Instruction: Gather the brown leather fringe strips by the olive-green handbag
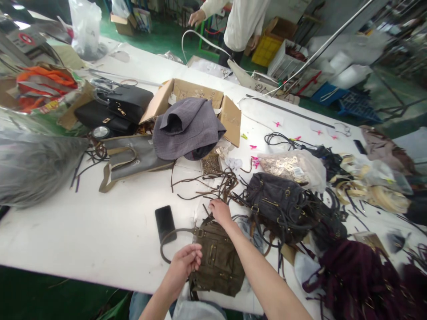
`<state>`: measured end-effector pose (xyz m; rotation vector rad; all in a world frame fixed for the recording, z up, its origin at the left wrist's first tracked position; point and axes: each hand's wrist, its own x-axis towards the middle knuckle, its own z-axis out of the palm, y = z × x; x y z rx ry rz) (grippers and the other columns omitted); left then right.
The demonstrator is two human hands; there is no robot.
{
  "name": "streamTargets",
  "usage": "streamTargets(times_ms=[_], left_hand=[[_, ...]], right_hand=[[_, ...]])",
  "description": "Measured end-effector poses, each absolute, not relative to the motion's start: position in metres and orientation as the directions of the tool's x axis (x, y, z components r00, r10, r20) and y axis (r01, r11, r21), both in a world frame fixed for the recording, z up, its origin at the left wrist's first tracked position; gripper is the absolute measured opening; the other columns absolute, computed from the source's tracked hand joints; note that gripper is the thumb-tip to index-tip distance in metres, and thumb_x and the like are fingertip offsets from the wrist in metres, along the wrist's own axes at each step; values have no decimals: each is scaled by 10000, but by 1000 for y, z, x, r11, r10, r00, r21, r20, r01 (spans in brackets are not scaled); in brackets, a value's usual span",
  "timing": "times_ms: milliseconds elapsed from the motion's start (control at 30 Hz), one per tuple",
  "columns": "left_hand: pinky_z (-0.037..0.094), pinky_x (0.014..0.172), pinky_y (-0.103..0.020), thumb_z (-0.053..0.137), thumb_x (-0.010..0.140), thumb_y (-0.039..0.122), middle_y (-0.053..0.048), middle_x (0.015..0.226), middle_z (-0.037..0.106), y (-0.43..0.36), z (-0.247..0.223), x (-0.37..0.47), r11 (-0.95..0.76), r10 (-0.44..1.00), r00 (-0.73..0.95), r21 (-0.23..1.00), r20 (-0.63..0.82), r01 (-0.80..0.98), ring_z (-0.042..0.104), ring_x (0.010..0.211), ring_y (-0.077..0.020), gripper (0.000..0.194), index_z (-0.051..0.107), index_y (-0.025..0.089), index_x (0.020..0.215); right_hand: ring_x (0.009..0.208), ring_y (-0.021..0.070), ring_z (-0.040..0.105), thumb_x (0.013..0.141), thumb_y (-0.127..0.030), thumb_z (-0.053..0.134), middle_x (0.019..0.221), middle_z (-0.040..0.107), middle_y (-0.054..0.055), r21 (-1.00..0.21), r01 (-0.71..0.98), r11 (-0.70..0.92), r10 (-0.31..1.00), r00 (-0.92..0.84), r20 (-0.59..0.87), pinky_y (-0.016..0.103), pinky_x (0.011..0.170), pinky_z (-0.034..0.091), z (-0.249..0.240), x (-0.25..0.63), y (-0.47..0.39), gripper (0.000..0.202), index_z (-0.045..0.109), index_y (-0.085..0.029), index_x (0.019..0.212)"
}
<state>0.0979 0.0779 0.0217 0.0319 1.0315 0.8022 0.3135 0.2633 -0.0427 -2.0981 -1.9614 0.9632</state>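
An olive-brown handbag (218, 260) with brass zips lies on the white table at its front edge, its looped handle reaching left over a black phone (165, 222). My left hand (186, 261) is over the bag's left side, fingers curled together; whatever they hold, if anything, is too small to name. Beyond the bag's top edge, my right hand (220, 210) is closed at the near end of a tangle of thin brown straps (225, 184). What its fingertips grip cannot be made out.
Dark handbags (276, 200) and purple bags (360, 280) crowd the right. Behind stand an open cardboard box (232, 120) with a grey cap (187, 129) on it, and a bag of metal pieces (290, 166). A person (245, 26) stands across the table.
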Motion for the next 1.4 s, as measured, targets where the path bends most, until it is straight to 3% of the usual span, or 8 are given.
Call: streamTargets(times_ms=[133,233,500,667,800,1000,1167,1400], left_hand=[[386,566,-226,905,689,358,-47,816,664,84,23,92,732,576,227,372,-785,-571,539,627,-111,404,807,129,1007],[291,529,-237,795,665,324,-1,724,577,95,23,87,759,569,206,412,-796,-505,437,547,-88,332,786,134,937],[185,529,-255,606,687,324,40,592,453,163,26,92,763,634,136,586,-761,-273,313,540,-101,309,753,127,874],[215,543,-263,563,708,363,24,629,491,211,30,105,741,671,162,658,-723,-135,336,556,-115,351,760,130,881],[187,533,-289,554,696,381,53,575,387,243,19,134,718,679,193,695,-708,21,283,516,-127,415,801,123,909],[342,636,-314,666,812,480,18,593,508,286,-6,167,552,781,161,787,-604,275,451,633,-176,356,823,161,803],[444,725,-328,655,875,387,-24,634,645,300,-30,173,462,812,167,790,-560,402,616,750,-244,309,797,159,721],[558,971,-339,589,945,233,-97,1069,854,292,-50,181,353,786,297,787,-543,506,763,1043,-277,333,849,174,1146]], right_hand=[[994,234,748,1047,-290,468,1054,824,125,-433,816,-384,915,273,-298,315,920,528,-36,355,267,328,772,-177,1101],[959,267,756,1001,-283,510,1001,823,167,-416,764,-493,869,407,-282,344,884,547,-40,373,270,300,780,-156,1026],[689,182,740,967,-259,553,790,811,31,-574,688,-443,893,283,-350,272,701,582,-64,353,257,243,786,-195,941],[1058,220,746,1001,-227,526,1140,822,118,-519,772,-366,930,283,-235,326,1011,559,-42,374,260,330,816,-181,1152],[1069,205,723,1034,-250,547,1166,804,103,-450,847,-284,952,195,-236,288,978,531,-33,378,290,321,835,-231,1173],[919,212,719,963,-229,654,978,805,119,-298,915,-271,928,167,-333,272,793,498,-36,372,308,220,858,-210,883],[909,212,724,998,-266,624,1008,808,126,-253,921,-296,918,201,-343,269,749,490,-39,367,297,241,862,-237,1025],[944,190,718,1032,-271,596,1083,789,93,-298,912,-282,927,179,-329,261,775,483,-45,359,304,241,833,-231,1019]])
